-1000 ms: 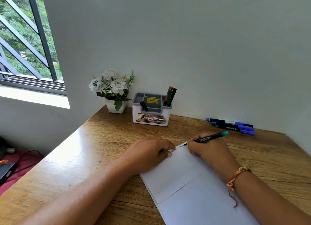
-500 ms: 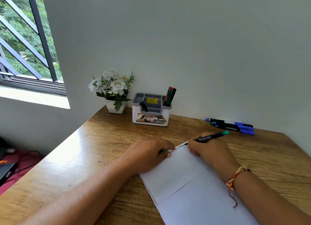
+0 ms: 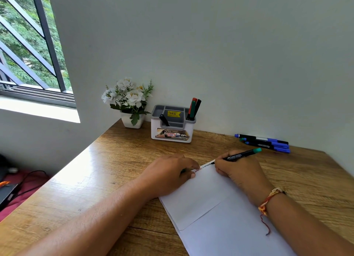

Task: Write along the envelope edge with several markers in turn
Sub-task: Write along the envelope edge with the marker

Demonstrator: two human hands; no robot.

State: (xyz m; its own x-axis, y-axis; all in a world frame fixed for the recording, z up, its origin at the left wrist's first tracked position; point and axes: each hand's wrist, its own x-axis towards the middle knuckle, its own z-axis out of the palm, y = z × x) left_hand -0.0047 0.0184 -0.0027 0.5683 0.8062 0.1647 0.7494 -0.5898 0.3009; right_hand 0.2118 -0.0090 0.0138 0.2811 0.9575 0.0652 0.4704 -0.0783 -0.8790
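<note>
Both hands are working: my left hand (image 3: 168, 174) is flattening the flimsy envelope (image 3: 203, 196), my right hand (image 3: 237, 169) is pinching the marker (image 3: 241, 155) low.

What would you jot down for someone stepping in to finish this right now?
Right hand: grip shut on the green-capped marker, tip on the envelope at its far edge.
Left hand: pressed flat on the envelope's far left corner; whether it holds something cannot be told.
Done: a short line of writing along that edge.
Left: continue the line, then swap colours. Spare markers lie far right on the desk; more stand in the organiser.
</note>
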